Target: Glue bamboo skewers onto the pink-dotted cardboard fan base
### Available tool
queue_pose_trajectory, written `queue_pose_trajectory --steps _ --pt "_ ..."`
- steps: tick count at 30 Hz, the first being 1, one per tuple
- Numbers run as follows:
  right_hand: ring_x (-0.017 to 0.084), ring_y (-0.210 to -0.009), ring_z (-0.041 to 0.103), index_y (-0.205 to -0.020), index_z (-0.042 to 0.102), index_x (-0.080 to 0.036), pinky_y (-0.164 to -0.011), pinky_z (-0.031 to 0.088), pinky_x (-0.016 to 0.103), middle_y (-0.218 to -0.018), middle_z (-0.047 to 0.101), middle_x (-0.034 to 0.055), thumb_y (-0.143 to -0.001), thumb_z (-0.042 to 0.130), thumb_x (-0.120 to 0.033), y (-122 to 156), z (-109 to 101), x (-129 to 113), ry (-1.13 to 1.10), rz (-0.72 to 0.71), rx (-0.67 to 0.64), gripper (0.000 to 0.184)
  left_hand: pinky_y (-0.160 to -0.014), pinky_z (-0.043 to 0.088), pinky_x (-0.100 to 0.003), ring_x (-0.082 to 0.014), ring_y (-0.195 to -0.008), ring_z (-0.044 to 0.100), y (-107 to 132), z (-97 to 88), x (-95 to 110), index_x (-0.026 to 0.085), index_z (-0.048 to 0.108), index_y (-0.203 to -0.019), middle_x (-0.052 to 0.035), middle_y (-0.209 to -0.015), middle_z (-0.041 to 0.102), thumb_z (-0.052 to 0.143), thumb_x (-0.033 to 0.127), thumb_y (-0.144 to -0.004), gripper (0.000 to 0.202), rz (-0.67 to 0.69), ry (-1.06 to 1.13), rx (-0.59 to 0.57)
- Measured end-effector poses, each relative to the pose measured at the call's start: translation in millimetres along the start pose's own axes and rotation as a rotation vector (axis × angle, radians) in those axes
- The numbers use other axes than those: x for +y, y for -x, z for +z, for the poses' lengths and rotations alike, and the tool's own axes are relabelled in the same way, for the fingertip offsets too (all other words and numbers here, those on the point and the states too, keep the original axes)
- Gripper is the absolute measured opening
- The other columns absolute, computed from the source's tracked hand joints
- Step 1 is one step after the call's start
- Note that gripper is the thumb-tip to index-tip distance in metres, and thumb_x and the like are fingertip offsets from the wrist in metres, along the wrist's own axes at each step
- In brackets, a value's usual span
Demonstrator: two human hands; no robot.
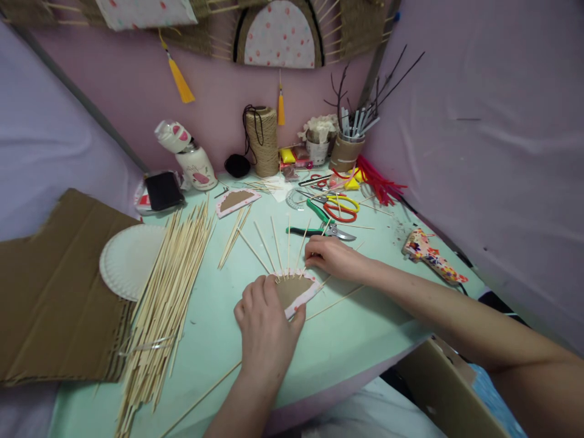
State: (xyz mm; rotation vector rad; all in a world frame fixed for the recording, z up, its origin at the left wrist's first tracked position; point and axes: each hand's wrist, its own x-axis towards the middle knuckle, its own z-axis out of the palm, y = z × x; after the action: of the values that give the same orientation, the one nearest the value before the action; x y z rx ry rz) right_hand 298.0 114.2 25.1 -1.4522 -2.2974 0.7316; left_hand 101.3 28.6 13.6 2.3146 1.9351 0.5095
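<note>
A half-round cardboard piece (295, 289) with a spotted white rim lies on the mint-green table (356, 340). Several thin bamboo sticks (274, 243) fan out from its far edge. My left hand (266, 325) rests flat on the near left part of the piece, fingers pressed down on it. My right hand (332, 255) reaches in from the right, its fingers pinched on a stick at the piece's far right edge.
A large pile of bamboo sticks (168, 298) lies left, beside a paper plate (125, 258) and brown cardboard sheet (50, 292). Behind are green cutters (322, 231), yellow and red scissors (340, 207), a twine spool (262, 140), a second half-round piece (236, 199) and a glue gun (431, 255).
</note>
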Motion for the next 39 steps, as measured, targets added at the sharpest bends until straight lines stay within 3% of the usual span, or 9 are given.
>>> queue_pose_trajectory --steps 39 --pt "0.014 -0.076 0.053 -0.072 0.064 -0.016 -0.069 0.037 0.025 -0.080 0.056 0.0022 -0.080 0.067 -0.010 -1.0 -2.0 -1.3 0.001 0.003 -0.004 0.010 -0.091 0.040 -0.048 -0.0318 -0.117 0.051 0.3 0.0 0.1 0.017 0.047 -0.121 -0.0142 -0.124 0.058 0.066 0.034 -0.081 0.047 0.001 -0.020 -0.016"
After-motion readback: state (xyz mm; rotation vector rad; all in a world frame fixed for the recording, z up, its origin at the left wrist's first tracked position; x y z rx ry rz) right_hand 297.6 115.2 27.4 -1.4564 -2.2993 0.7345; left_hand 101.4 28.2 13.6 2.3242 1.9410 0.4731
